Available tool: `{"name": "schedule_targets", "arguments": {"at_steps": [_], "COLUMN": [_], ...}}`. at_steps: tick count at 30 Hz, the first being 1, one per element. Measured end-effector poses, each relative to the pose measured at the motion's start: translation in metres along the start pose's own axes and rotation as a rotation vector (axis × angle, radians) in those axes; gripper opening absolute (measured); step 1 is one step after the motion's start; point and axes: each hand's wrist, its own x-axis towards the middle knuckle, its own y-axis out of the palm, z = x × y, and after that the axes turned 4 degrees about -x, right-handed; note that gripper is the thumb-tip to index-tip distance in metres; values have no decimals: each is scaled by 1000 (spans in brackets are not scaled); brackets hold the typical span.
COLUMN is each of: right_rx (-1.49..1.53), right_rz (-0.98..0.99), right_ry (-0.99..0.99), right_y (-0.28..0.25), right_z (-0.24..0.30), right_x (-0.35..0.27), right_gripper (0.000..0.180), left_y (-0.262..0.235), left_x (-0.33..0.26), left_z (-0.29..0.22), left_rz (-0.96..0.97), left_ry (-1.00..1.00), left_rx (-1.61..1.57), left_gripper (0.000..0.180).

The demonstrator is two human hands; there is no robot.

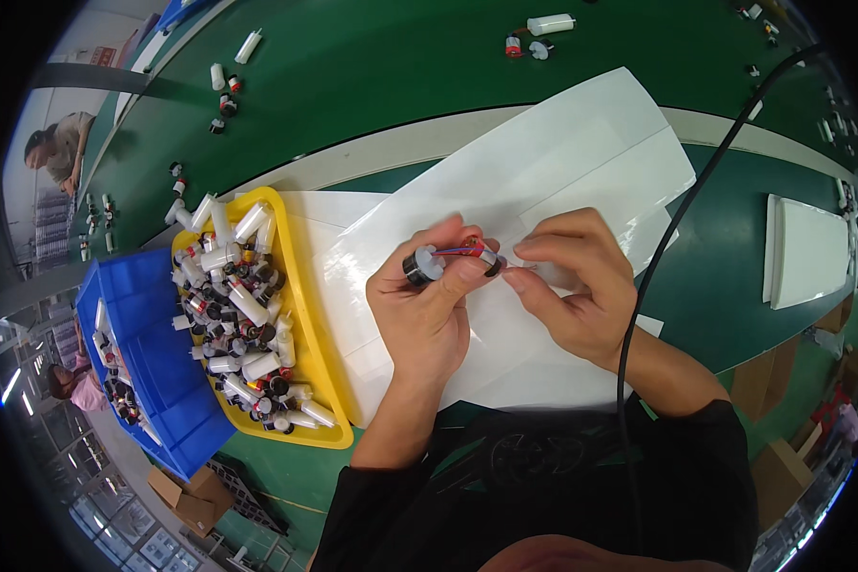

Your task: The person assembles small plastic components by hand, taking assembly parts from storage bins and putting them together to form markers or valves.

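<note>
My left hand (pixel 418 319) is closed around a small wired assembly. One end is a black cylinder with a pale grey cap (pixel 429 263); thin red and blue wires (pixel 456 251) run from it to a small red-and-silver cylinder (pixel 481 250), which sits between my thumb and fingers. My right hand (pixel 586 286) comes in from the right, thumb and forefinger nearly together beside a small dark end piece (pixel 495 268) of the assembly. Something whitish (pixel 555 274) shows inside the curl of the right fingers; its kind is hard to tell. Beneath both hands lie glossy white sheets (pixel 505 362).
At left stands a yellow tray (pixel 329 381) heaped with similar white tubes and wired parts, beside a blue bin (pixel 167 353). Loose parts (pixel 543 36) lie on the green bench (pixel 381 67). A black cable (pixel 672 224) hangs at right, near white panels (pixel 810 250). Another person (pixel 62 148) sits far left.
</note>
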Motion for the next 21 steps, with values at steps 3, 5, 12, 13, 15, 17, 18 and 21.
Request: {"name": "schedule_targets", "arguments": {"at_steps": [3, 5, 12, 13, 15, 17, 18, 21], "right_rx": [0, -8, -294, -337, -338, -339, -331, -301], "right_rz": [-36, -29, 96, 96, 100, 105, 105, 96], "right_ry": [-8, -3, -112, -158, -158, -158, -156, -131], "right_y": [0, -1, -5, -5, -5, -4, -4, -1], "right_z": [-1, -3, -6, -5, -5, -6, -6, -8], "right_x": [-2, -3, -3, -2, -2, -3, -4, -7], "right_gripper": [20, 21, 24, 24, 24, 24, 24, 24], "left_y": [4, 7, 9, 8, 5, 4, 4, 6], "left_x": [2, 3, 3, 2, 2, 3, 4, 5], "left_z": [-3, -5, -7, -6, -4, -4, -5, -5], "left_rz": [-27, -53, -120, -99, -94, -89, -113, -140], "left_ry": [-42, -97, -133, -114, -102, -90, -120, -149], "left_rx": [37, 34, 197, 205, 232, 259, 232, 187], "left_gripper": [24, 23, 23, 22, 22, 22, 21, 19]}}
